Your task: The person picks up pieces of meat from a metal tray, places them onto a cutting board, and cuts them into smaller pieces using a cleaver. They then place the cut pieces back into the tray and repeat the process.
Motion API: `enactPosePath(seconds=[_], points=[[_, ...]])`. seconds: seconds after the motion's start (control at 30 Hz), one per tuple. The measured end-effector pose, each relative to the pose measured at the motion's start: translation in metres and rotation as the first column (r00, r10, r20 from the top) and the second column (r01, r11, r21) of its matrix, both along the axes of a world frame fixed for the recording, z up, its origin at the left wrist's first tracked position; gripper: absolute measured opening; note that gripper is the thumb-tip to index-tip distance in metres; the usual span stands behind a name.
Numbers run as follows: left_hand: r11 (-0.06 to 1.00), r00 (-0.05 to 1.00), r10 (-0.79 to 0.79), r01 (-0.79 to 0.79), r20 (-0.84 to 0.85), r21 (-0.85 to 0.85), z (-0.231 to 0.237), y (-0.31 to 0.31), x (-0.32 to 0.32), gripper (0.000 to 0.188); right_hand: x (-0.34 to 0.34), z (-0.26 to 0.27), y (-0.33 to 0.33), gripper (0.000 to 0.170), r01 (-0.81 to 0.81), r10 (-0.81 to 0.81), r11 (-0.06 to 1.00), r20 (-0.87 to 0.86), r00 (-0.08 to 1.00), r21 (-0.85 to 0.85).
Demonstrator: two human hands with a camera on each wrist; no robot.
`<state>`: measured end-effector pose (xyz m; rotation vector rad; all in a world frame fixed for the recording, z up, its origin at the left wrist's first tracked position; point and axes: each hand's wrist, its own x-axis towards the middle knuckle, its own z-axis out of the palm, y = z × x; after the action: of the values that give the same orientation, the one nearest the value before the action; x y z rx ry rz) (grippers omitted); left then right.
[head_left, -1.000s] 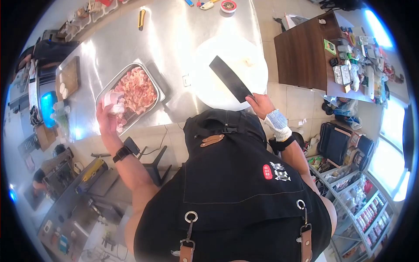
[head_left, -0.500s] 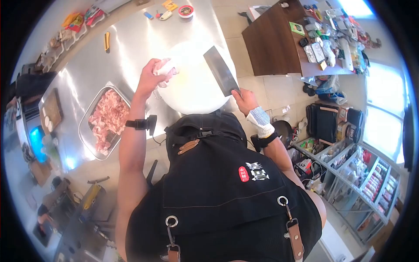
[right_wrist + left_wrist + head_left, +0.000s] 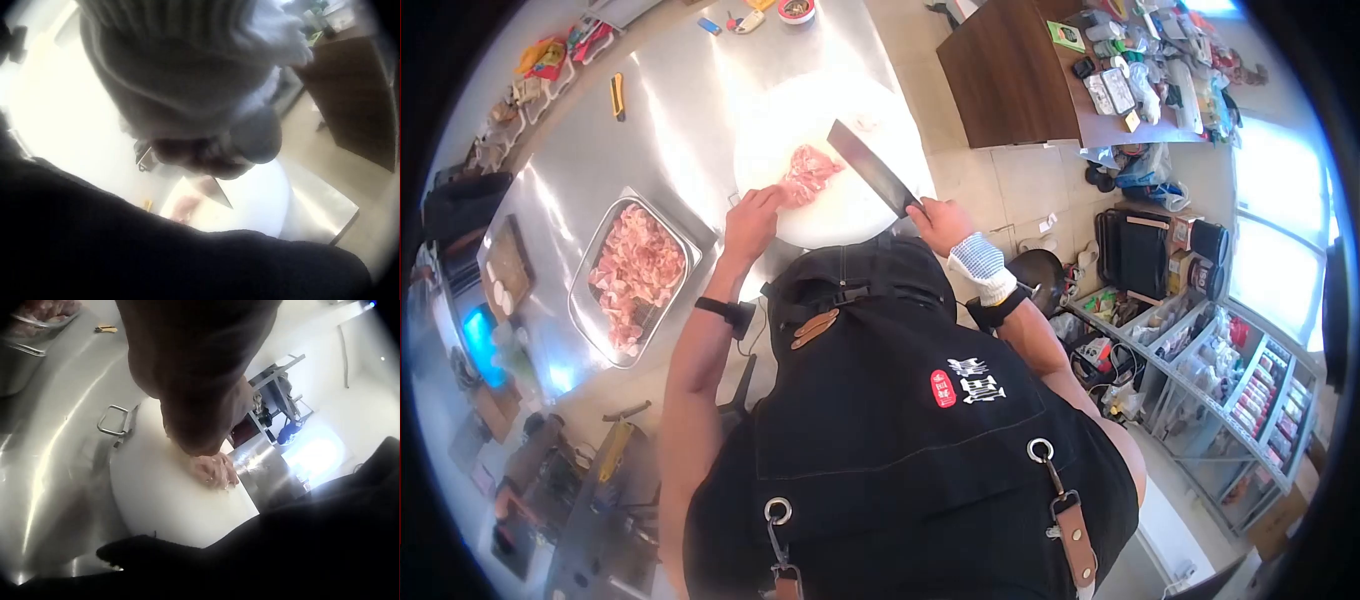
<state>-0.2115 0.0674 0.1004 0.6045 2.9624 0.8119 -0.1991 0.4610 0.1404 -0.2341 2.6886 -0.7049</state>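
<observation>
On the round white cutting board lies a spread-out piece of raw pink meat, also seen in the left wrist view. My left hand pinches the meat's near left end. The right hand, with a knit glove cuff around its wrist, grips the handle of a cleaver. The broad dark blade points up and left, just right of the meat. In the right wrist view the blade tip shows below the hand, next to the meat.
A metal tray heaped with raw meat pieces stands left on the steel table. Farther back lie a yellow utility knife and a red-rimmed bowl. A wooden cabinet stands right.
My left hand has carried a piece of meat from the tray to the cutting board, where it now lies spread. The right hand keeps the cleaver, its blade now closer to the meat.
</observation>
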Motion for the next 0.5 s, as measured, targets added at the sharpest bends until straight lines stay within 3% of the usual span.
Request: enactPosePath(seconds=[0.17, 0.37, 0.5], points=[[0.994, 0.996, 0.086, -0.087, 0.019, 0.073, -0.017, -0.021, 0.02, 0.014, -0.013, 0.01, -0.011, 0.034, -0.126, 0.126, 0.986, 0.009, 0.992, 0.107], [0.989, 0.988, 0.146, -0.146, 0.047, 0.003, -0.015, -0.039, 0.026, 0.014, -0.031, 0.014, -0.017, 0.033, -0.186, 0.195, 0.967, -0.034, 0.98, 0.174], [0.983, 0.99, 0.126, -0.117, -0.061, 0.138, 0.006, 0.002, -0.011, 0.023, -0.041, 0.016, -0.027, 0.035, -0.237, 0.246, 0.948, -0.017, 0.969, 0.211]])
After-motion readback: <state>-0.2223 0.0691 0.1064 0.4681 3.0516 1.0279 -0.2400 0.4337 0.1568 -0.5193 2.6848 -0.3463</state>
